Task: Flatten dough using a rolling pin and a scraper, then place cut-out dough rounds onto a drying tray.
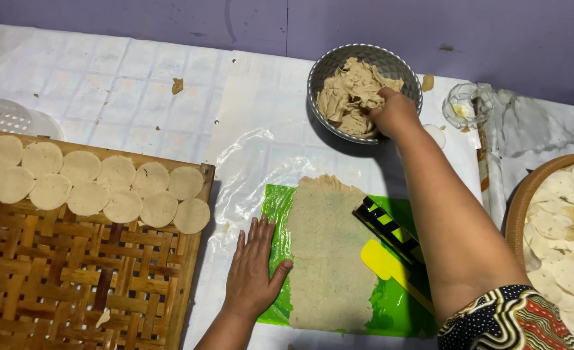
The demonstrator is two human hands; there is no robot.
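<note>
On the green mat (390,304) at the near edge of the table lies our sheet of rolled dough (329,253), a long rectangle whose long axis runs from the near edge towards the far edge, its ragged end pointing at the bowl. We have one such sheet. Our left hand (253,269) lies flat on the mat's left edge, fingers spread and pointing away from us, the thumb touching the dough's left side. Our right hand (394,111) reaches into the metal bowl (339,61) at the far side of the table, fingers bunched around some of the dough scraps (348,94); we cannot tell exactly how much it pinches.

Lying across the right part of the mat are one black-and-green cutter (384,223) and one yellow scraper (381,262), both angled from far-left to near-right, partly hidden by our right forearm.

At the left edge of the table sits one woven bamboo tray (73,279) carrying round dough discs (122,191); we count about fourteen, in two overlapping rows along its far edge. At the right edge, one round basket (520,201) holds a pile of pale discs, too many and too overlapped to count. One small glass dish (465,104) stands just right of the bowl.
</note>
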